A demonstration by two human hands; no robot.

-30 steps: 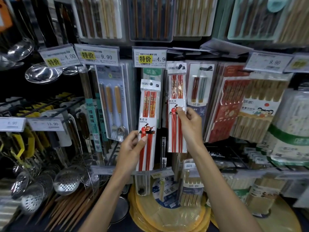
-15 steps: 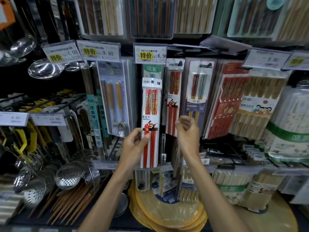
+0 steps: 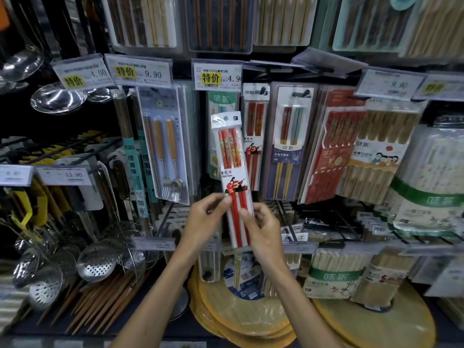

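A long clear pack of red chopsticks point(image 3: 232, 156) stands upright in front of the store rack, off its hook. My left hand point(image 3: 204, 222) pinches its lower left edge between thumb and fingers. My right hand point(image 3: 263, 228) grips the lower right side, thumb on the front. An identical red chopstick pack point(image 3: 254, 126) hangs on the hook just behind and to the right.
Hanging packs fill the rack: a fork-and-spoon set point(image 3: 167, 146), a red-and-blue chopstick pack point(image 3: 291, 144), bundled wooden chopsticks point(image 3: 376, 151). Price tags point(image 3: 217, 75) line the rail. Metal skimmers point(image 3: 98, 264) hang low left; round yellow mats point(image 3: 241, 320) sit below.
My right hand let go of the hanging pack and came over to the pack in my left hand. That pack now tilts slightly, held by both hands.
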